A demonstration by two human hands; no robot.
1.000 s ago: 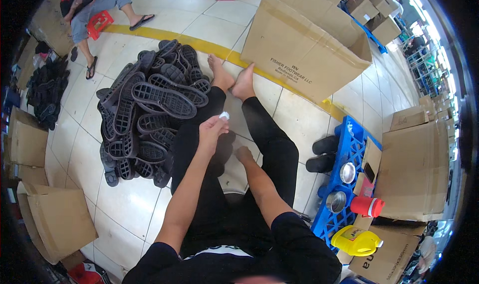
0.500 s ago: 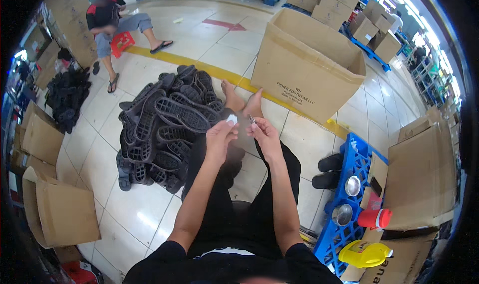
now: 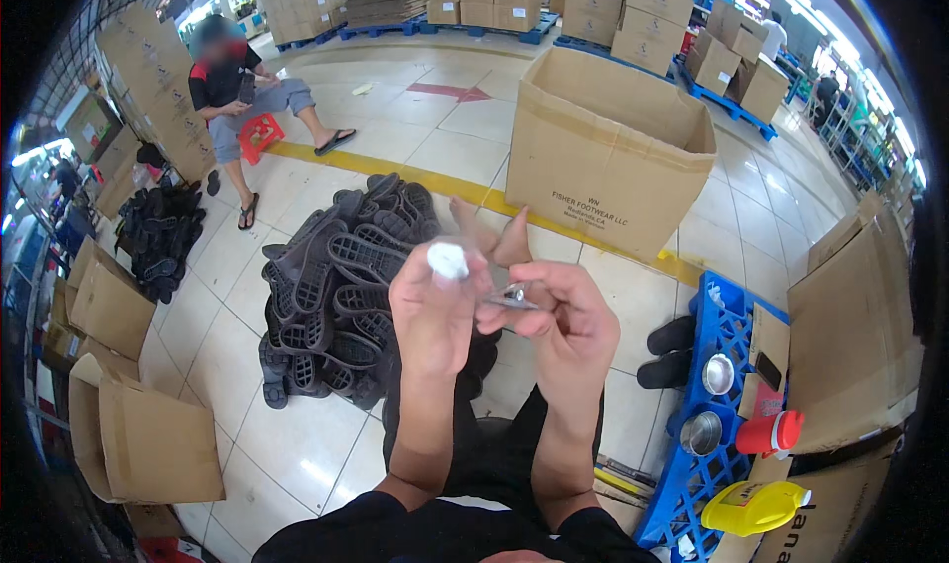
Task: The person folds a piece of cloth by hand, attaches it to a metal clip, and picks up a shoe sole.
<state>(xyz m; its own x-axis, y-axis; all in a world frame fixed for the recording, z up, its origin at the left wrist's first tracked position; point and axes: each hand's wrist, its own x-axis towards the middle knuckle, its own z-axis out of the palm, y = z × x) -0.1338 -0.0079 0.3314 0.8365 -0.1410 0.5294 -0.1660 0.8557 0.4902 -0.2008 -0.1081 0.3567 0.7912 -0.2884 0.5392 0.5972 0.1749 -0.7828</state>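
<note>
Both hands are raised in front of me, close together over my lap. My left hand [image 3: 432, 316] is closed, with a small crumpled white piece [image 3: 448, 260], maybe paper or cloth, at its fingertips. In the fingers of my right hand [image 3: 568, 326] is a small shiny metal tool [image 3: 514, 294]; its exact kind is not clear. The tool's tip is close to the left fingers, and whether they touch is blurred. Beyond my left hand lies a heap of black shoe soles [image 3: 366, 257] with gridded undersides.
A large open carton [image 3: 603, 158] stands ahead on the right. A blue plastic pallet [image 3: 682, 494] at my right bears metal bowls [image 3: 701, 433], a red jug [image 3: 766, 433] and a yellow bottle [image 3: 754, 507]. Black slippers [image 3: 667, 368] lie beside it. A person [image 3: 232, 84] sits at far left.
Both hands have risen nearer to the camera and come closer together, still holding the white piece and the metal tool. My view has tilted upward a little. The seated person's posture has shifted.
</note>
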